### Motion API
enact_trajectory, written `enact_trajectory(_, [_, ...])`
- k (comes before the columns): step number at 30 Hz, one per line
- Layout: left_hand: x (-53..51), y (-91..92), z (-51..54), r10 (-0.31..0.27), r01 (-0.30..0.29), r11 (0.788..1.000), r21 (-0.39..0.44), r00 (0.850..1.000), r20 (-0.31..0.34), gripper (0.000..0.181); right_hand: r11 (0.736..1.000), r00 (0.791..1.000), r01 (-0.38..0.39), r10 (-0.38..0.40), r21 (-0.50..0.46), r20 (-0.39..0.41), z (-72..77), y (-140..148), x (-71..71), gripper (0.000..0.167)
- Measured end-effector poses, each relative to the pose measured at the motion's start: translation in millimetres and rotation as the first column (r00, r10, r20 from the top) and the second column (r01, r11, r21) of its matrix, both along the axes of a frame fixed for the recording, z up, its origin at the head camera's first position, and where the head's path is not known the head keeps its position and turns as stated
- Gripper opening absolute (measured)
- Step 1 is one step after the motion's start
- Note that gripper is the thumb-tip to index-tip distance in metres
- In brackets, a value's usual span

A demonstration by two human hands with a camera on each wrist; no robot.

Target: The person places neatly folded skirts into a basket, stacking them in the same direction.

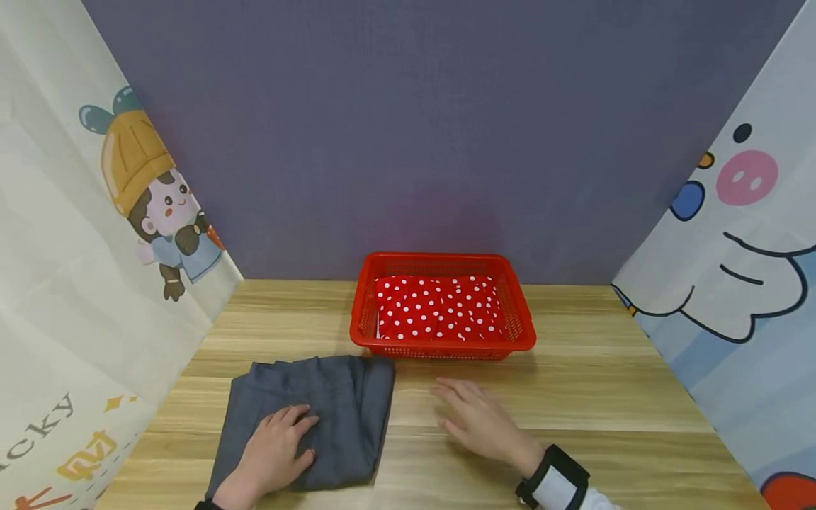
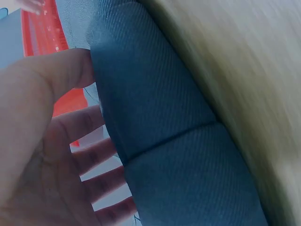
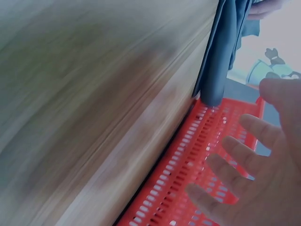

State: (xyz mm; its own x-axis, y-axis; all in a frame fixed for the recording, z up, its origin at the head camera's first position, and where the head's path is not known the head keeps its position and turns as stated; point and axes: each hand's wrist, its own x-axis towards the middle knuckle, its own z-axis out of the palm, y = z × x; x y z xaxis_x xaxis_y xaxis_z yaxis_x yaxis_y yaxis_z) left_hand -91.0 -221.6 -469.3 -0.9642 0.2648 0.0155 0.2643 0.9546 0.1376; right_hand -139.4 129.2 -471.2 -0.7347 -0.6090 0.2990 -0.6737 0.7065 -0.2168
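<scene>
A folded dark grey piece of cloth (image 1: 344,418), perhaps a garment, lies flat on the table in the head view. My left hand (image 1: 275,446) rests on its left part, fingers relaxed. In the left wrist view the thumb and fingertips (image 2: 113,209) touch the edge of the thick folded cloth (image 2: 155,94). My right hand (image 1: 481,421) is over the table to the right of the cloth, holding nothing, its fingers spread in the right wrist view. Beyond it stands a red plastic basket (image 1: 440,348) with a red cloth with white dots (image 1: 440,308) inside.
The wood-grain table (image 1: 593,382) meets a dark grey-purple back panel (image 1: 421,127) just behind the basket. White printed curtains hang on both sides, a cartoon child (image 1: 168,212) on the left one and a pink-snouted figure (image 1: 747,177) on the right.
</scene>
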Motion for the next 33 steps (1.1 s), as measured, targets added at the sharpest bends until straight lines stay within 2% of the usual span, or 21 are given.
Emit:
enact_trajectory(3, [0.7, 7.6, -0.9, -0.035, 0.035, 0.999, 0.006, 0.999, -0.003, 0.042, 1.000, 1.000, -0.025, 0.025, 0.017, 0.010, 1.2, -6, 0.6, 0.051])
enact_trajectory(8, [0.3, 19.2, -2.5, -0.129, 0.129, 0.992, 0.013, 0.992, -0.016, 0.043, 0.995, 0.996, -0.084, 0.083, 0.058, 0.016, 0.9, -16, 3.3, 0.051])
enact_trajectory(13, [-0.5, 31.2, -4.1, -0.198, 0.198, 0.980, -0.006, 0.980, -0.004, 0.045, 0.986, 0.987, -0.144, 0.137, 0.084, 0.081, 0.4, -22, 7.3, 0.050])
enact_trajectory(16, [-0.5, 40.6, -3.7, -0.218, 0.218, 0.976, -0.013, 0.976, 0.019, 0.047, 0.981, 0.982, -0.168, 0.157, 0.101, 0.105, -0.1, -25, 9.3, 0.048])
enact_trajectory(25, [-6.1, 72.3, -4.2, -0.260, 0.261, 0.965, 0.004, 0.961, 0.088, 0.053, 0.968, 0.977, -0.203, 0.190, 0.146, 0.102, -5.4, -29, 13.2, 0.043])
enact_trajectory(33, [-9.4, 93.2, -5.1, -0.298, 0.301, 0.953, -0.018, 0.949, 0.102, 0.055, 0.971, 0.980, -0.169, 0.147, 0.170, 0.138, -11.0, -21, 14.5, 0.041])
